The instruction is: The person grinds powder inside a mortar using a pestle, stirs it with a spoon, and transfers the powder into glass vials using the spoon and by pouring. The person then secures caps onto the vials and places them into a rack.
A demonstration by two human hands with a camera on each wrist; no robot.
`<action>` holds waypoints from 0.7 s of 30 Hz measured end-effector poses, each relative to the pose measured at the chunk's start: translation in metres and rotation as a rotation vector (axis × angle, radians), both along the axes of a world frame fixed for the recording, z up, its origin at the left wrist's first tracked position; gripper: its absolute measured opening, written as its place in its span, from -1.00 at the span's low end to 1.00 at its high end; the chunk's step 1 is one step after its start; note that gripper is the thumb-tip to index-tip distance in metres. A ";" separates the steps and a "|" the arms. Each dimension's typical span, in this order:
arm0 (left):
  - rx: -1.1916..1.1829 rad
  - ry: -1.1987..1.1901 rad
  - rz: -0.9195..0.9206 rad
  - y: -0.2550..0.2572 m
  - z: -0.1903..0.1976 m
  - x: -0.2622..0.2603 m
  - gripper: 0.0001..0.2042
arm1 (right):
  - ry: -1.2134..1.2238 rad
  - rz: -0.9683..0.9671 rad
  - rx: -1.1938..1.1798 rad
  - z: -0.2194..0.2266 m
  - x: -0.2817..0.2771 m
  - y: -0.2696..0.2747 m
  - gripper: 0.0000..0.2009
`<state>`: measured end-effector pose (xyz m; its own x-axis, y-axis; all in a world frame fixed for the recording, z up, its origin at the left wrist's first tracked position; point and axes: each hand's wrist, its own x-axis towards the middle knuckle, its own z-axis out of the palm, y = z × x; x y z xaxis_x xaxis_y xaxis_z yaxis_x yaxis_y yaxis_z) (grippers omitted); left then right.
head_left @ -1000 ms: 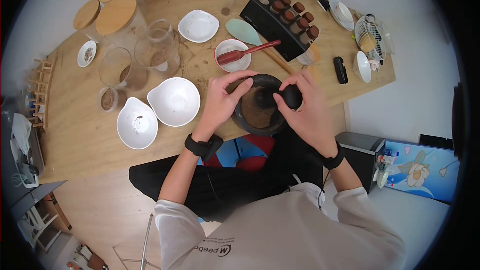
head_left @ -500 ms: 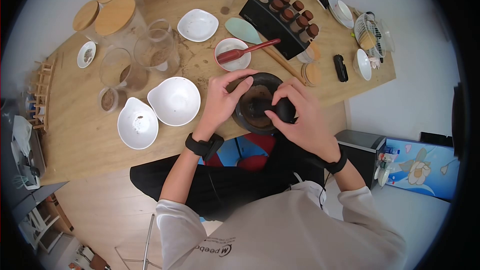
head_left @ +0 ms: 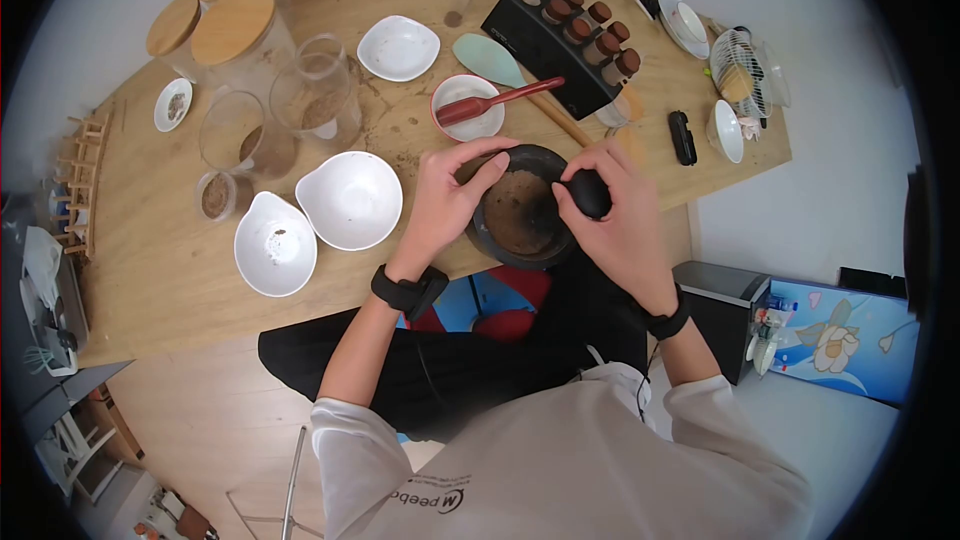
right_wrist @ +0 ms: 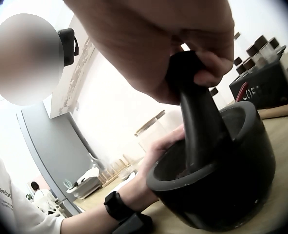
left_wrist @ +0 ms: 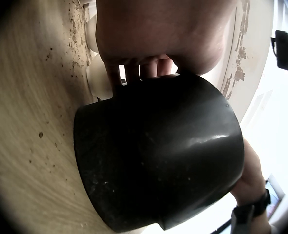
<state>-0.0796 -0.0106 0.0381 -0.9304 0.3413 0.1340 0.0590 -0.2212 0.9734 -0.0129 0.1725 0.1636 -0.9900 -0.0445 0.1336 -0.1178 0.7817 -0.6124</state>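
Note:
A black mortar (right_wrist: 222,195) stands at the table's near edge with brown powder (head_left: 513,212) inside. My left hand (head_left: 445,198) grips its left side, thumb over the rim and fingers along the outer wall. In the right wrist view, a black pestle (right_wrist: 198,124) leans against the near part of the rim, its lower end down in the bowl. My right hand (head_left: 625,225) holds the pestle's rounded top between thumb and fingers. From the left wrist, the mortar's outer wall (left_wrist: 183,146) fills the middle and hides the pestle.
Two white bowls (head_left: 352,202) sit left of the mortar. Behind it are a red-rimmed bowl (head_left: 452,92) with a red spatula (head_left: 505,97), a green spoon (head_left: 488,58) and a black rack (head_left: 540,50) of corked vials. Glass jars (head_left: 312,110) stand at the back left.
The pestle's top swung left and nearer to me, then back to the right, my right hand moving with it. My left hand has stayed on the mortar.

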 end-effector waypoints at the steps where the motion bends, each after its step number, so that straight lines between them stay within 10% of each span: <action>1: 0.031 0.012 0.020 0.001 0.000 -0.001 -0.78 | 0.003 0.000 0.000 -0.001 0.000 -0.004 -0.73; 21: -0.028 0.004 -0.024 -0.003 0.001 -0.002 -0.77 | 0.029 -0.007 0.012 -0.005 0.005 0.003 -0.74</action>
<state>-0.0815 -0.0137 0.0386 -0.9214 0.3671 0.1279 0.0582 -0.1951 0.9791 -0.0082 0.1755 0.1591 -0.9860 -0.0398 0.1622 -0.1305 0.7895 -0.5997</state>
